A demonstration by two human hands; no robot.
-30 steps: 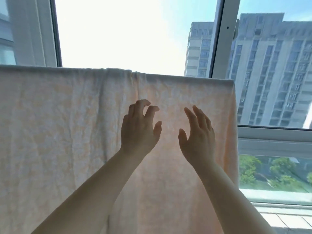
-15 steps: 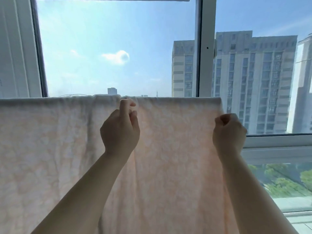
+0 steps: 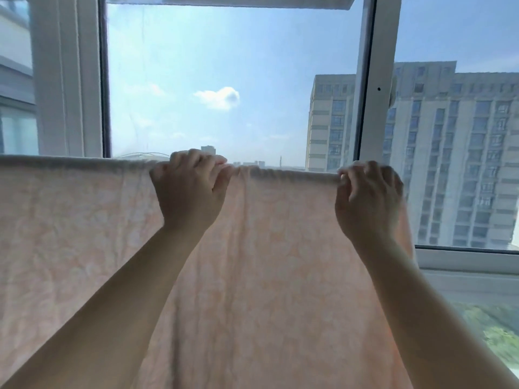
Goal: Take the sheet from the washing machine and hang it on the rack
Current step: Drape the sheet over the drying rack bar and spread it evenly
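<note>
Peach patterned sheet (image 3: 84,234) draped over its hanging line before our window (image 3: 368,80), our left hand (image 3: 191,192) gripping the top fold, our right hand (image 3: 368,200) pinching its right end

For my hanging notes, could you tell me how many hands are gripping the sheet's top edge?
2. The left hand grips the sheet near the middle of its top edge; the right hand grips its right end.

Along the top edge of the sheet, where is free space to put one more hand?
Free: the top edge of the sheet between the left hand and the right hand, and the long stretch left of the left hand. Crowded: the right corner, gripped by the right hand.
</note>
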